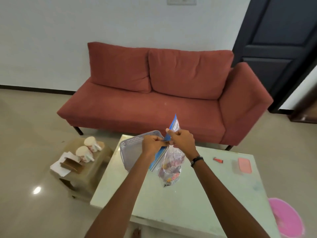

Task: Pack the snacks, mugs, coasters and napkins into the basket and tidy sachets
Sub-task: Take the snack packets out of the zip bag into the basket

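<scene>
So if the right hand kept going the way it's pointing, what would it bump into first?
The right hand points left toward the left hand, both pinching the top of the clear snack bag. It would probably meet the left hand first, though depth is hard to judge.

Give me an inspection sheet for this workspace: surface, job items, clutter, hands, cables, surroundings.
Surface: pale glossy table.
Job's things: lilac perforated plastic basket on the table; clear plastic bag of snacks and blue packet held up; two white mugs, white napkins and brown coasters on a low wooden stool.
Clutter: small red sachet, pink lidded box.
Hands: left hand and right hand both pinch the bag's top.
Cables: nothing seen.
Surroundings: red fabric sofa, dark door, pink tub.
</scene>
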The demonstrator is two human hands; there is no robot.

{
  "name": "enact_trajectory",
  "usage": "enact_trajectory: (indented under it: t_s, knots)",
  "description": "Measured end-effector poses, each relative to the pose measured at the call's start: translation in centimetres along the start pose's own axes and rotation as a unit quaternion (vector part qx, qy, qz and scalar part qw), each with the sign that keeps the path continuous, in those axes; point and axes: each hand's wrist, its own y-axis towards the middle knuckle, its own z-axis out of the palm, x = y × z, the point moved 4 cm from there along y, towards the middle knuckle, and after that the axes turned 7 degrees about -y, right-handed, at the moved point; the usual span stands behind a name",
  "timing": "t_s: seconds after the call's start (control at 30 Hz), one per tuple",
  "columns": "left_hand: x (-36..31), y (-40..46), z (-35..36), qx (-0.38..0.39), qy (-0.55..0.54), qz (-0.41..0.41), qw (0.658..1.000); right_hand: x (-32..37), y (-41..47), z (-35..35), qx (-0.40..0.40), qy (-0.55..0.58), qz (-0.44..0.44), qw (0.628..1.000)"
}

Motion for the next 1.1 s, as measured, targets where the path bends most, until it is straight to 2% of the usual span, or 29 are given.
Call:
enact_trajectory:
  t_s: [0.2, 0.47, 0.57, 0.63, 0.7, 0.77, 0.8, 0.87, 0.93, 1.03, 1.1]
  knots:
    - [0.8, -2.2, 3.4, 0.035, -0.001, 0.005, 0.999, -1.8, -0.2, -2.4, -0.012, -0.054, 0.006, 0.998]
    - [2.5, -2.4, 4.3, 0.140, -0.082, -0.097, 0.982, -3.1, -0.4, -2.9, 0.007, 0.026, 0.005, 1.000]
    - [2.7, -2.2, 3.5, 0.140, -0.106, -0.133, 0.975, -3.1, -0.2, -2.9, 0.020, 0.041, 0.003, 0.999]
    - [2.3, -1.9, 2.8, 0.114, -0.112, -0.123, 0.979, -2.9, -0.1, -3.0, 0.021, 0.050, 0.000, 0.999]
    - [1.6, -1.5, 2.2, 0.074, -0.090, -0.073, 0.991, -2.4, -0.1, -2.9, 0.025, 0.063, -0.003, 0.998]
    - [0.6, -1.0, 1.6, 0.028, 0.020, 0.029, 0.999, -1.9, -0.1, -2.6, 0.024, 0.053, -0.009, 0.998]
    - [0.0, -1.0, 1.4, 0.018, 0.085, 0.089, 0.992, -1.6, 0.0, -2.4, 0.018, 0.041, -0.012, 0.999]
    - [-1.2, -0.9, 1.3, 0.026, 0.169, 0.200, 0.965, -0.8, 0.1, -2.1, -0.005, 0.013, -0.008, 1.000]
    - [-2.3, -0.6, 0.8, 0.038, 0.203, 0.277, 0.938, -0.3, 0.5, -2.2, -0.036, -0.033, -0.004, 0.999]
    - [-3.3, 0.3, 0.2, 0.077, 0.260, 0.350, 0.897, 0.6, 1.4, -2.9, -0.092, -0.116, -0.044, 0.988]
    - [-3.7, 1.0, -0.4, 0.102, 0.298, 0.379, 0.870, 1.4, 2.2, -3.4, -0.097, -0.204, -0.086, 0.970]
